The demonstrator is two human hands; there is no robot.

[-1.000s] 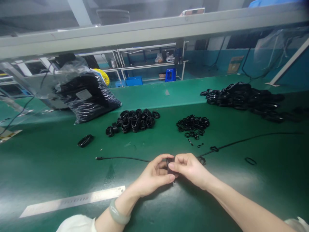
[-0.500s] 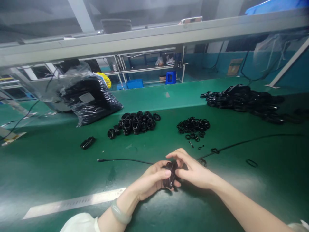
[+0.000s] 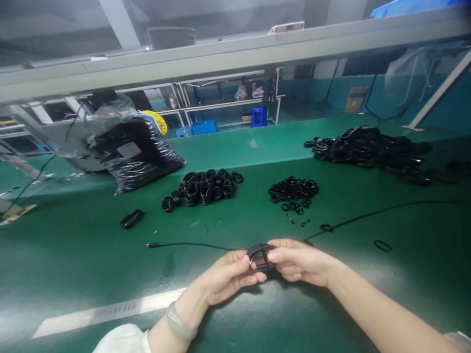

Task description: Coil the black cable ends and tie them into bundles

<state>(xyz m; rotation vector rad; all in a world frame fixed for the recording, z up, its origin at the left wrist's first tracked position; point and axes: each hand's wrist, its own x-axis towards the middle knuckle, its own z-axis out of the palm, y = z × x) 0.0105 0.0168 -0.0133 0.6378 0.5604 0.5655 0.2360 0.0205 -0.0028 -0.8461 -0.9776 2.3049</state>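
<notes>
A coiled black cable (image 3: pixel 260 248) is held between my two hands above the green table. My left hand (image 3: pixel 228 274) pinches the coil's left side, thumb on top. On its right side, my right hand (image 3: pixel 300 260) has its thumb and fingers closed round the coil, where a dark band crosses the loops. One cable end with a metal-tipped plug (image 3: pixel 154 245) lies on the table to the left. The other length of cable (image 3: pixel 368 218) runs off to the right. Small black bands (image 3: pixel 327 228) lie by it.
Bundled coils (image 3: pixel 206 189) stand in a group at the centre, with one coil (image 3: pixel 131 218) apart on the left. Behind are a pile of small black bands (image 3: pixel 294 190), a larger coil heap (image 3: pixel 368 147) and a plastic bag (image 3: pixel 136 152). A metal ruler-like strip (image 3: pixel 110 311) lies front left.
The coil has turned from edge-on to show its open loop. My right hand's raised fingers have lowered and closed on its right side. The view has shifted slightly.
</notes>
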